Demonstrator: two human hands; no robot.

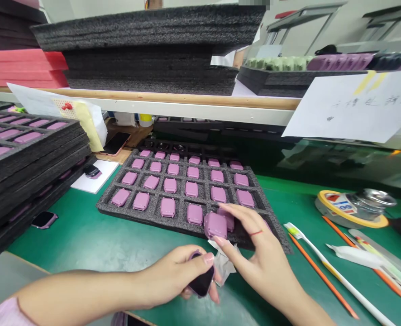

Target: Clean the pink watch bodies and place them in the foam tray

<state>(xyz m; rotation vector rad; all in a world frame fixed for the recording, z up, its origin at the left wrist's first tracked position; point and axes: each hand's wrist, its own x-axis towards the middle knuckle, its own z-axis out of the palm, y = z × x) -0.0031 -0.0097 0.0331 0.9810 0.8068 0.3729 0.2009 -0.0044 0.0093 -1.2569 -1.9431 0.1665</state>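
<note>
My left hand (195, 271) is closed around a purple watch case (202, 280) with its dark glass face up, just in front of the foam tray. My right hand (258, 244) is at the tray's front edge, thumb and fingertips about another purple watch case (216, 225) that is raised above its slot, back towards me. A crumpled white wipe (225, 265) hangs below the right thumb, between both hands. The black foam tray (126, 212) holds rows of purple watch cases, backs up, with several dark ones in the far row. My right hand hides part of the front row.
Stacked foam trays (34, 167) stand at left. A dark-faced watch (45, 219) lies beside them, another on a white pad (92, 183). At right are a toothbrush (336, 271), orange sticks (322, 276) and a tape roll (351, 210). A shelf (187, 106) overhangs the tray's far side.
</note>
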